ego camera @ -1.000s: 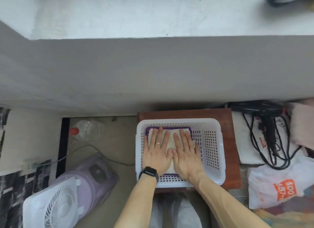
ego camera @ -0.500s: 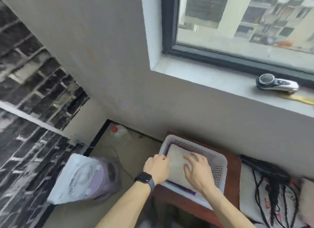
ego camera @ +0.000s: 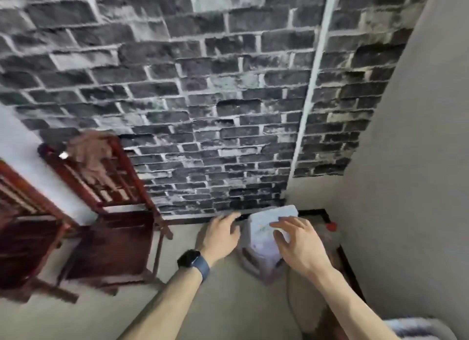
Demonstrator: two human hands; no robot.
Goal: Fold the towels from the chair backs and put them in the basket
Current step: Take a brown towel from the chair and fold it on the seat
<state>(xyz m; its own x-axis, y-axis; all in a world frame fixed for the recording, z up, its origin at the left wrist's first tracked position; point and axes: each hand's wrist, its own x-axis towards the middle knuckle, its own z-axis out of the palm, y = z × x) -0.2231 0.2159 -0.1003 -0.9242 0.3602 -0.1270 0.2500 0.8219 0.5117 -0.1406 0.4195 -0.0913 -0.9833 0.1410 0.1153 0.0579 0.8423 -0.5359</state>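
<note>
Brown cloth, one item: towel (ego camera: pixel 88 157), bunched over the top rail of the nearer dark red wooden chair (ego camera: pixel 111 238), at the middle left of the frame. Blurred. Its drape runs down the back slats, slanting from upper left to lower right in the picture. A second chair (ego camera: pixel 22 238) of the same wood stands at the far left edge, and no towel can be made out on it. The basket is not in view.

Position relative to you: the towel lies up and to the left of both hands and well apart from them, with the chair seat between. Your left hand (ego camera: pixel 220 234), the one with the dark watch (ego camera: pixel 194 262) at its wrist, is the nearer. Your right hand (ego camera: pixel 300 245) sits further off, toward the lower right.

Grip, left: palm down, fingers loosely extended, holding nothing.

Grip, right: fingers spread and relaxed, thumb apart, holding nothing. It crosses in front of a pale fan (ego camera: pixel 261 253) standing on the floor (ego camera: pixel 101 314). No contact with the fan shows.

Judgement: the next reach goes leftward and upward toward the top rail, likely led by your left hand. You would best take the cloth near the rail, since the bunched drape may snag on the slats.

Backdrop: dark brick-pattern wall (ego camera: pixel 203 86).
</note>
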